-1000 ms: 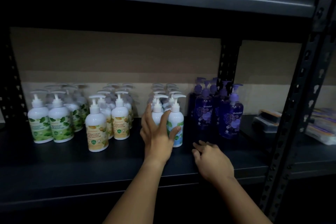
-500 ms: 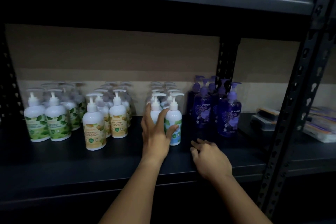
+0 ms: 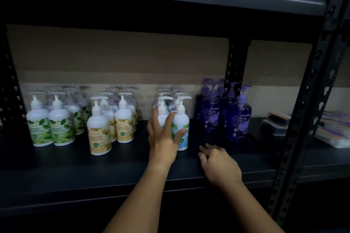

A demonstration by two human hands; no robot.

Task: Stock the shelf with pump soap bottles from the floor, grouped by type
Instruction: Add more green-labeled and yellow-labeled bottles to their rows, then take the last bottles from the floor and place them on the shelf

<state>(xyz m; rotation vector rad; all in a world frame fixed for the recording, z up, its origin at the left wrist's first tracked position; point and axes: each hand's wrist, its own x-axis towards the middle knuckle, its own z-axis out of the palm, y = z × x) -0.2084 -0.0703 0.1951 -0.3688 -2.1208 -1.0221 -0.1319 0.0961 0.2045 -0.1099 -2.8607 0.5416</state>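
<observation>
My left hand (image 3: 163, 138) presses flat, fingers straight, against the two front blue-label bottles (image 3: 181, 128) on the shelf (image 3: 132, 172) — my right hand (image 3: 219, 164) rests there loosely curled, empty. Push unevenly and I'd topple the tight rows behind.

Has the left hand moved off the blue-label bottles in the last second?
No. The left hand stays spread against the two front blue-label bottles, placed the same relative to the purple bottles beside them; only the camera shifted slightly.
</observation>
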